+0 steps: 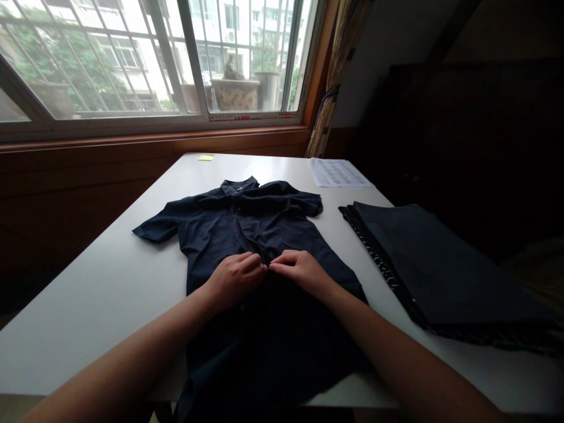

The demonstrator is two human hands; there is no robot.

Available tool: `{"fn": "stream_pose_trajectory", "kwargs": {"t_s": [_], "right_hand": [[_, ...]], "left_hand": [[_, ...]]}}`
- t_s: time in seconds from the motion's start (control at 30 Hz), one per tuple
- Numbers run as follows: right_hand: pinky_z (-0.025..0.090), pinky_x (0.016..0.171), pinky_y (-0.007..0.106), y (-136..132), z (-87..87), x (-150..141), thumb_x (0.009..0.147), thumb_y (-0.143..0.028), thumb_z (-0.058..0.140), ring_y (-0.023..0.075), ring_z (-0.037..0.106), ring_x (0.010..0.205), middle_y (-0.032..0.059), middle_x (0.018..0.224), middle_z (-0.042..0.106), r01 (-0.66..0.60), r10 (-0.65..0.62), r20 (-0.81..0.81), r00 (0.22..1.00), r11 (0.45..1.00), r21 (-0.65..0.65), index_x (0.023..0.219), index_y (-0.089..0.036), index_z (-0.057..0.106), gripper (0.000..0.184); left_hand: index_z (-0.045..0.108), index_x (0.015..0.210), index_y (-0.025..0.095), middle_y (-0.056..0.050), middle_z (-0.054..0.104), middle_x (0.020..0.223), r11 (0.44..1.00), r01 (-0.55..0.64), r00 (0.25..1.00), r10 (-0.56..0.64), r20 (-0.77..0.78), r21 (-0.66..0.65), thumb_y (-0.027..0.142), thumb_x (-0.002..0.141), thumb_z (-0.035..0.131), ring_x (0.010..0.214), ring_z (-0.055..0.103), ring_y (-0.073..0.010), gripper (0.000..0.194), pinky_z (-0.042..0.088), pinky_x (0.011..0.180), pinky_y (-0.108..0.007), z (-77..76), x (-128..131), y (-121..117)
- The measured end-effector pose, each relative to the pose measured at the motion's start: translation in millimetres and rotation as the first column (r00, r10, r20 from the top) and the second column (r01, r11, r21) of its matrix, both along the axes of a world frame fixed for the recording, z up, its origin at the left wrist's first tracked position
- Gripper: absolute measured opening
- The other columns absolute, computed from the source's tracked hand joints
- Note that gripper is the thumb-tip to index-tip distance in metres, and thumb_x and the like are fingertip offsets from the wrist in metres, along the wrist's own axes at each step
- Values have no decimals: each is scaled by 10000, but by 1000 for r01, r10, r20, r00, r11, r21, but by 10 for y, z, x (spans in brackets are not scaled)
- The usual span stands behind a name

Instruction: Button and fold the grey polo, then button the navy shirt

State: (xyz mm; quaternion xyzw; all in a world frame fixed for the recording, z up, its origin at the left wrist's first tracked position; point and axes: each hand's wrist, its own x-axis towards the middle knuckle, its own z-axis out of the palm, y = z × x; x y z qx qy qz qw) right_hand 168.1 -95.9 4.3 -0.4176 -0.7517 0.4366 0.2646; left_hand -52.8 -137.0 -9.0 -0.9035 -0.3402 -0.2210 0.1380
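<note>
A dark navy short-sleeved button-up shirt (282, 229) lies front up on the white table, its collar toward the window and its hem hanging over the near edge. At the middle of the front placket, my left hand (240, 276) is closed with its fingers pinching the shirt. Close beside it, my right hand (299, 269) pinches the placket between thumb and forefinger. The fingertips of both hands almost meet. Whatever small part sits between them, perhaps a button, is too hidden to make out. Small buttons show above and below the hands.
On the right of the white table (110, 276) lies a stack of folded dark cloth (440, 264). Printed paper sheets (339, 173) rest at the far right corner, and a yellow sticky note (206, 157) at the far left. A barred window (145, 64) stands behind.
</note>
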Motion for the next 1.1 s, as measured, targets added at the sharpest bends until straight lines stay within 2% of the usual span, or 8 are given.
{"fn": "stream_pose_trajectory", "kwargs": {"t_s": [0.17,0.3,0.47,0.6,0.8,1.1], "right_hand": [[468,765,286,-2,21,8,829,-355,699,188,658,802,40,831,735,-13,13,2,1000,1000,-10,842,-187,803,198],[462,750,278,3,36,11,837,-345,689,179,646,784,34,818,719,-29,29,12,1000,1000,6,853,-190,806,194],[451,746,272,13,22,23,862,-344,673,172,641,789,31,825,710,-49,49,14,999,999,13,868,-190,806,203],[452,753,277,9,23,23,869,-345,668,178,645,801,32,828,712,-50,50,16,999,999,16,873,-194,805,205],[456,743,271,2,30,16,864,-347,678,174,641,788,30,816,701,-56,55,23,998,998,35,887,-194,807,201],[448,752,271,6,19,29,873,-332,679,178,648,812,31,827,696,-69,68,25,997,997,40,935,-195,811,200]], "left_hand": [[614,938,179,-26,593,857,995,20,996,-11,93,-96,212,1022,435,745,575,-132,201,495,658,-245,-25,-6,0],[600,1019,184,-29,623,916,988,-16,980,47,194,-157,270,1014,493,775,617,-134,137,523,678,-245,-61,-9,14],[568,1181,196,-45,636,1035,974,-44,975,90,204,-221,293,984,560,817,650,-147,219,553,708,-255,-102,-18,22],[597,1136,196,-35,638,973,978,-14,975,61,216,-210,271,1001,523,800,650,-143,171,552,693,-244,-87,-13,18],[607,1164,199,-46,644,1011,972,-35,979,81,189,-234,272,990,539,792,654,-136,200,558,688,-239,-47,-9,23],[616,1047,180,-33,625,945,967,-24,980,73,187,-253,272,1006,519,757,630,-131,139,532,657,-224,-44,-9,26]]}}
